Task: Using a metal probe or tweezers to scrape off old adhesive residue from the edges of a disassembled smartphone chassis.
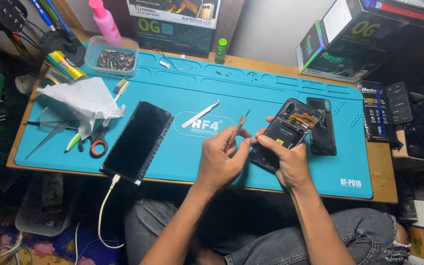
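Left hand point(220, 158) has its grip clamped on a thin pry tool point(235, 131); right hand point(284, 158) pins the opened phone point(286, 131) near the blue mat's point(251, 93) front edge. Open mat lies between tweezers point(200, 114) and phone.

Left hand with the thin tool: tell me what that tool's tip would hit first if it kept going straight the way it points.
The left hand aims the thin tool up and right. Straight on, the way looks free over bare blue mat; the opened phone lies just right of that line, though depth is unclear.
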